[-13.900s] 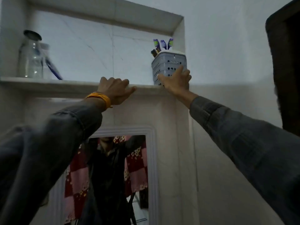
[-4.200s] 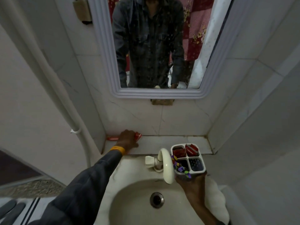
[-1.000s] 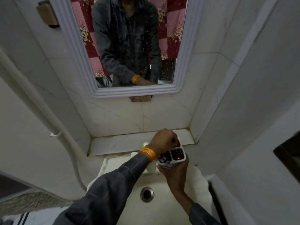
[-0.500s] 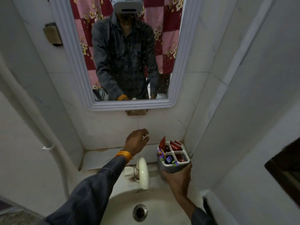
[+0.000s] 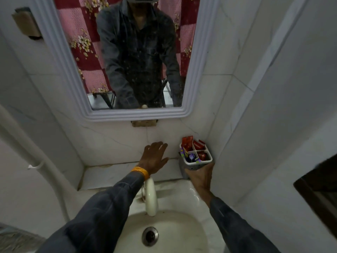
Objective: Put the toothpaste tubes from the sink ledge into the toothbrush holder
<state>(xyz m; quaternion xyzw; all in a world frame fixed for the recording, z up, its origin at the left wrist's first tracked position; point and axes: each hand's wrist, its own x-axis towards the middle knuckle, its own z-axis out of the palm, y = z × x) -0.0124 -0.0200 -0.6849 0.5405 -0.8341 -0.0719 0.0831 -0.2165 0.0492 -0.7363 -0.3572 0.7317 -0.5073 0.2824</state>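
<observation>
The grey four-compartment toothbrush holder [image 5: 207, 160] is at the right end of the sink ledge [image 5: 109, 175], near the wall corner. My right hand [image 5: 199, 177] grips its lower side from the front. Red toothpaste tubes [image 5: 188, 142] stick up from its rear compartments and another red tube lies in the front right one. Purple toothbrushes [image 5: 185, 154] fill the front left compartment. My left hand [image 5: 155, 157], with an orange wristband, hovers over the ledge left of the holder, fingers spread, holding nothing.
A white tap [image 5: 151, 196] curves over the basin with its drain [image 5: 149, 236] below. A framed mirror [image 5: 131, 57] hangs above the ledge. A white pipe [image 5: 32, 156] runs down the left wall. The right wall stands close beside the holder.
The holder has moved up and right toward the ledge corner, still in my right hand. My left hand has opened wider and drifted right, staying empty.
</observation>
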